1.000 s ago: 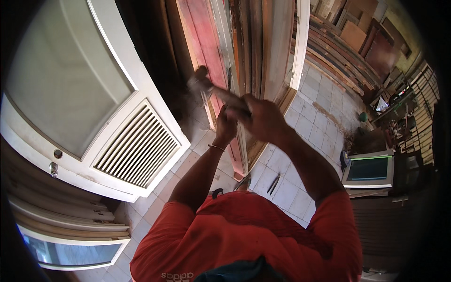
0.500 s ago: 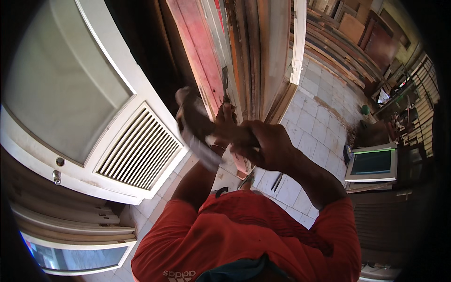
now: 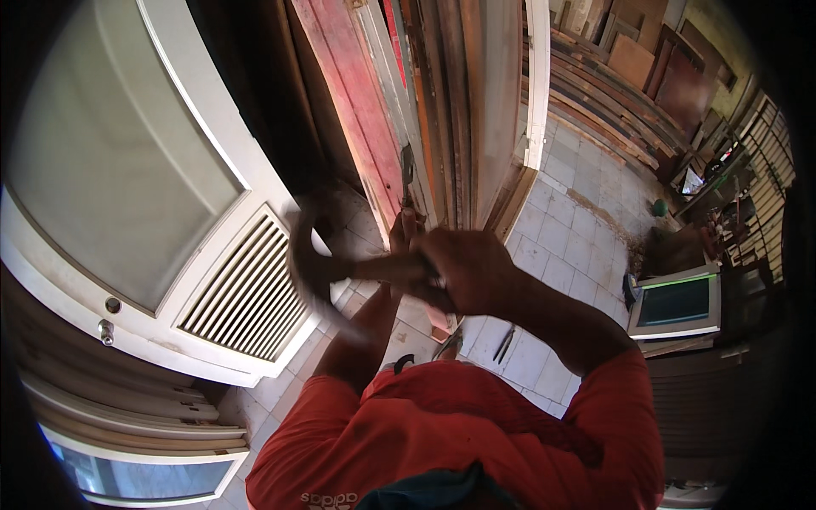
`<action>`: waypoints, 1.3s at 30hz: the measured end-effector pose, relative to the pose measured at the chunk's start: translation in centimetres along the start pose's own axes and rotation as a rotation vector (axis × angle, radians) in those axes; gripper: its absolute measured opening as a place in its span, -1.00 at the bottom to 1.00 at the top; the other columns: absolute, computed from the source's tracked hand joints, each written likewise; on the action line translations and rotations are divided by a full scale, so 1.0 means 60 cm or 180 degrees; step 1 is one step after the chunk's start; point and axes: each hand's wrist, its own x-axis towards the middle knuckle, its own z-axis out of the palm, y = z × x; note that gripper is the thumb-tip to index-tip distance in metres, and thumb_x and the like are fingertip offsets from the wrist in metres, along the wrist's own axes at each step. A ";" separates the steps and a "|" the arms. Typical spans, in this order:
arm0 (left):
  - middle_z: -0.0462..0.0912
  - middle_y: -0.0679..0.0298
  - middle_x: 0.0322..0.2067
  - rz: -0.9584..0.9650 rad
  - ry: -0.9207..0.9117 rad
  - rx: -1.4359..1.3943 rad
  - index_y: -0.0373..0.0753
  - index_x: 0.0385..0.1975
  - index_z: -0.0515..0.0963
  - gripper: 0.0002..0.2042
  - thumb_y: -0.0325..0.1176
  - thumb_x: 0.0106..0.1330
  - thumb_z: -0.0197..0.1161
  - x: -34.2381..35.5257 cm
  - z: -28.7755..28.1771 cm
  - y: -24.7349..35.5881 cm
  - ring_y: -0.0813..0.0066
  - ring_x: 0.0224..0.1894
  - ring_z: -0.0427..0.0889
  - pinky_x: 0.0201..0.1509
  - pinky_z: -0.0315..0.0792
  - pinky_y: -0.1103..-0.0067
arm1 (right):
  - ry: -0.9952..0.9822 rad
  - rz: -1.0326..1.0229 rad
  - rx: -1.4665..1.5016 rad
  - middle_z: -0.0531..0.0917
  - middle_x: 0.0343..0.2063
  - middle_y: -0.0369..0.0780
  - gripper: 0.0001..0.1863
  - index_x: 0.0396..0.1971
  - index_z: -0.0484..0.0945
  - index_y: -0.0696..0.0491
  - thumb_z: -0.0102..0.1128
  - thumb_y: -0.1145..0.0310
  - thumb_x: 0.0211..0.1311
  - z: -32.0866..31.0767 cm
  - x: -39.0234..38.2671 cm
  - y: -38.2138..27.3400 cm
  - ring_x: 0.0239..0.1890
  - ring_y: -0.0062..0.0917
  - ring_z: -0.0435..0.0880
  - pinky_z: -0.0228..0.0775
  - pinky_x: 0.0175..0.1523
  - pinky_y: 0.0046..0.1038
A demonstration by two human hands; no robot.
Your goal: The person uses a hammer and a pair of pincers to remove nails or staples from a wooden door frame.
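My right hand (image 3: 466,265) is closed around the handle of a claw hammer (image 3: 374,270). Its curved head is blurred by motion and points left, in front of the louvred door. Behind the hammer, my left hand (image 3: 406,231) is at the edge of an upright door panel (image 3: 347,93) with a worn pink-red face. Its fingers look pinched together; what they grip, if anything, is too dark to make out. Just above them, a dark narrow mark or recess (image 3: 407,166) shows on the panel's edge.
To the left leans a white door (image 3: 208,217) with frosted glass and louvres. Several wooden panels (image 3: 455,93) stand upright beside the pink-red one. Long boards (image 3: 608,98) lie stacked at the far right. A small framed window (image 3: 676,302) and a dark slender tool (image 3: 505,342) are lower right.
The hammer has swung left and slightly down, away from my left hand. My right hand has shifted a little left with it. My left hand stays at the panel's edge.
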 end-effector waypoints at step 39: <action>0.34 0.41 -0.69 -0.2352 -0.0176 0.0739 -0.17 -0.39 0.42 -0.47 0.23 0.49 -0.11 0.022 -0.025 0.207 0.63 -0.70 0.28 -0.62 0.21 0.58 | 0.0558 0.3558 0.1249 0.62 -0.55 0.04 -0.43 -0.20 0.58 0.20 0.09 -0.13 0.37 0.130 -0.222 0.228 -0.37 -0.17 0.69 0.46 -0.31 -0.15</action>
